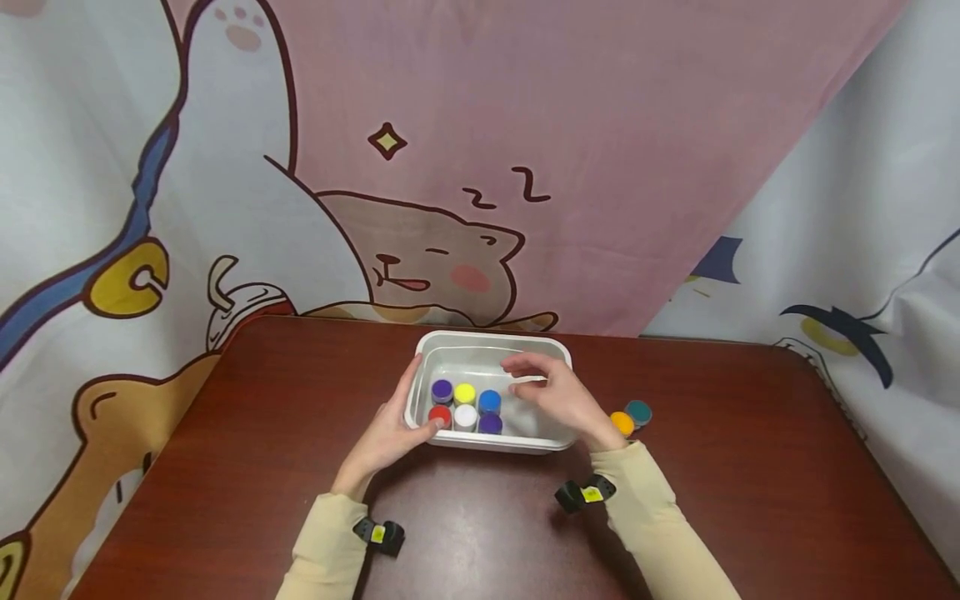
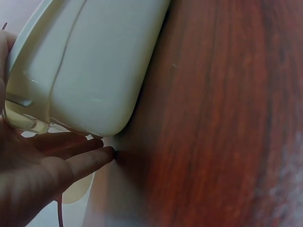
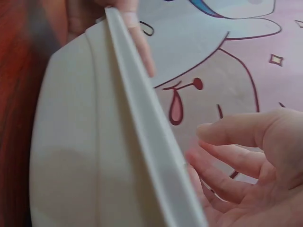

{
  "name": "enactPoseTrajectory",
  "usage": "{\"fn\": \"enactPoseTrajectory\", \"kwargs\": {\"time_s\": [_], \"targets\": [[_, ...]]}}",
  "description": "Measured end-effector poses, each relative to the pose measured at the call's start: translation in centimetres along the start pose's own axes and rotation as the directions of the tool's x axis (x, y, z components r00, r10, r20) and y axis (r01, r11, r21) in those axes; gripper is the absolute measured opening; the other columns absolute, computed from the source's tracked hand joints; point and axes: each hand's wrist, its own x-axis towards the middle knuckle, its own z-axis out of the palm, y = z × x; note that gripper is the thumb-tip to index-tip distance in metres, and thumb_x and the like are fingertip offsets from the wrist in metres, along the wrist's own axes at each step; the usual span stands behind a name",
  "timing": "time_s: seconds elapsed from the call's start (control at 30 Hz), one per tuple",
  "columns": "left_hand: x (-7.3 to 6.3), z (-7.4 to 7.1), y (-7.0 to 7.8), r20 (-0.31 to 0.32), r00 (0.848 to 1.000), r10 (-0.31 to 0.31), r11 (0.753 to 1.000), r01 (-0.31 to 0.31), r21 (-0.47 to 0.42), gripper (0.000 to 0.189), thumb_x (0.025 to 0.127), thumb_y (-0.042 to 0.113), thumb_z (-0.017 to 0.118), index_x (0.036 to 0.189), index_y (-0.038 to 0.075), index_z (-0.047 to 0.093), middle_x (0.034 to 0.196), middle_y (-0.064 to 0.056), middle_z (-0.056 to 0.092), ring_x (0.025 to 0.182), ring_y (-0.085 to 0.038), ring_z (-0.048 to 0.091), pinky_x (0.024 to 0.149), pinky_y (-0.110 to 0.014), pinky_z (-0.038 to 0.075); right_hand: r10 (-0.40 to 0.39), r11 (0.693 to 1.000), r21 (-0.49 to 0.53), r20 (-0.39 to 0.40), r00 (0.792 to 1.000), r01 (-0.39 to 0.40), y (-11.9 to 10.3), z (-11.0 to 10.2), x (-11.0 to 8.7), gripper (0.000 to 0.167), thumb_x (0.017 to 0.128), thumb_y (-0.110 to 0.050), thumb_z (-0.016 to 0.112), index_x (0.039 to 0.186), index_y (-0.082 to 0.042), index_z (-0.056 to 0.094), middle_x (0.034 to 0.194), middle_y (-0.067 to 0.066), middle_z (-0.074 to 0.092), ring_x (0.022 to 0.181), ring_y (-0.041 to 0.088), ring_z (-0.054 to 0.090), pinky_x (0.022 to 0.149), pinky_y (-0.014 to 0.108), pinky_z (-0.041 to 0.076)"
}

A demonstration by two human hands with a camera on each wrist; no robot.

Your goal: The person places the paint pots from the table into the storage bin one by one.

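A white plastic tub [image 1: 498,446] sits on the table. Inside, at its left, several small jars with coloured lids stand in two rows: a purple jar [image 1: 442,391], a yellow jar [image 1: 465,393] and a blue jar [image 1: 490,402] behind, a red jar [image 1: 440,414], a white jar [image 1: 465,417] and another purple jar [image 1: 491,423] in front. My left hand [image 1: 392,429] holds the tub's left end, thumb over the front rim, fingers along the outer wall. Over the tub's right half is my right hand [image 1: 551,390], fingers loosely bent and parted; nothing shows between them in the right wrist view [image 3: 246,165].
On the brown table [image 1: 465,525], right of the tub, an orange-lidded jar [image 1: 622,423] and a teal-lidded jar [image 1: 638,412] stand side by side, close to my right wrist. A printed cloth [image 1: 600,125] hangs behind the table's far edge.
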Motion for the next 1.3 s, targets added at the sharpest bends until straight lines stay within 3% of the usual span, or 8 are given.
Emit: {"fn": "enactPoseTrajectory", "kwargs": {"time_s": [0.2, 0.43, 0.53, 0.73, 0.97, 1.2, 1.3], "targets": [[0.2, 0.0, -0.3, 0.003, 1.000, -0.002, 1.000, 0.003, -0.005, 0.091, 0.083, 0.005, 0.071, 0.153, 0.002, 0.015, 0.149, -0.032, 0.027, 0.133, -0.047, 0.032, 0.103, -0.066, 0.025, 0.027, 1.000, 0.015, -0.060, 0.998, -0.027, -0.4, -1.4, -1.2, 0.032, 0.085, 0.007, 0.066, 0.117, 0.007, 0.062, 0.116, 0.025, 0.061, 0.107, 0.042, 0.058, 0.089, 0.038, 0.049], [1.0, 0.5, -4.0, -0.011, 1.000, -0.003, 1.000, 0.003, -0.014, 0.096, 0.082, 0.011, 0.074, 0.156, 0.018, 0.014, 0.153, -0.022, 0.027, 0.137, -0.041, 0.029, 0.104, -0.065, 0.023, 0.031, 0.999, 0.014, -0.121, 0.992, -0.030, 0.1, -2.6, -2.4, 0.034, 0.085, 0.009, 0.064, 0.119, 0.008, 0.060, 0.116, 0.028, 0.060, 0.105, 0.043, 0.059, 0.085, 0.029, 0.050], [1.0, 0.6, -4.6, -0.012, 1.000, 0.005, 1.000, -0.005, -0.014, 0.095, 0.082, 0.015, 0.075, 0.156, 0.022, 0.015, 0.154, -0.020, 0.028, 0.137, -0.039, 0.029, 0.104, -0.064, 0.023, 0.016, 1.000, -0.004, -0.148, 0.989, -0.016, 0.3, -3.3, -2.8, 0.034, 0.085, 0.009, 0.064, 0.120, 0.008, 0.059, 0.114, 0.028, 0.061, 0.105, 0.041, 0.059, 0.085, 0.028, 0.049], [1.0, 0.6, -4.3, -0.017, 1.000, -0.002, 1.000, 0.002, -0.008, 0.096, 0.083, 0.013, 0.075, 0.156, 0.020, 0.014, 0.154, -0.020, 0.026, 0.138, -0.039, 0.028, 0.105, -0.064, 0.021, 0.002, 0.999, -0.034, -0.199, 0.980, -0.009, 1.2, -4.9, -3.8, 0.037, 0.085, 0.009, 0.065, 0.121, 0.008, 0.058, 0.109, 0.025, 0.063, 0.101, 0.036, 0.060, 0.082, 0.025, 0.049], [0.3, 0.2, -1.0, 0.008, 1.000, -0.022, 1.000, 0.022, -0.022, 0.092, 0.083, 0.006, 0.071, 0.155, 0.006, 0.013, 0.152, -0.028, 0.024, 0.137, -0.045, 0.026, 0.104, -0.066, 0.022, 0.045, 0.993, -0.095, -0.233, 0.972, -0.068, 2.5, -6.6, -5.2, 0.041, 0.086, 0.007, 0.065, 0.126, 0.003, 0.056, 0.110, 0.021, 0.064, 0.102, 0.041, 0.059, 0.083, 0.020, 0.047], [1.1, 0.5, -4.3, -0.009, 1.000, 0.021, 1.000, -0.021, 0.013, 0.096, 0.083, 0.018, 0.075, 0.156, 0.019, 0.012, 0.154, -0.022, 0.025, 0.137, -0.042, 0.028, 0.103, -0.066, 0.024, 0.061, 0.983, -0.150, -0.255, 0.965, -0.101, 3.7, -8.3, -6.4, 0.039, 0.088, 0.002, 0.065, 0.126, 0.001, 0.056, 0.112, 0.021, 0.062, 0.101, 0.038, 0.059, 0.081, 0.017, 0.048], [1.1, 0.5, -4.3, -0.011, 1.000, 0.017, 1.000, -0.017, 0.007, 0.096, 0.083, 0.018, 0.075, 0.156, 0.021, 0.013, 0.155, -0.020, 0.024, 0.138, -0.040, 0.028, 0.104, -0.065, 0.023, 0.068, 0.980, -0.164, -0.263, 0.962, -0.114, 4.3, -8.9, -6.9, 0.039, 0.089, 0.000, 0.066, 0.126, 0.001, 0.056, 0.114, 0.024, 0.061, 0.099, 0.032, 0.060, 0.078, 0.018, 0.049]]}}
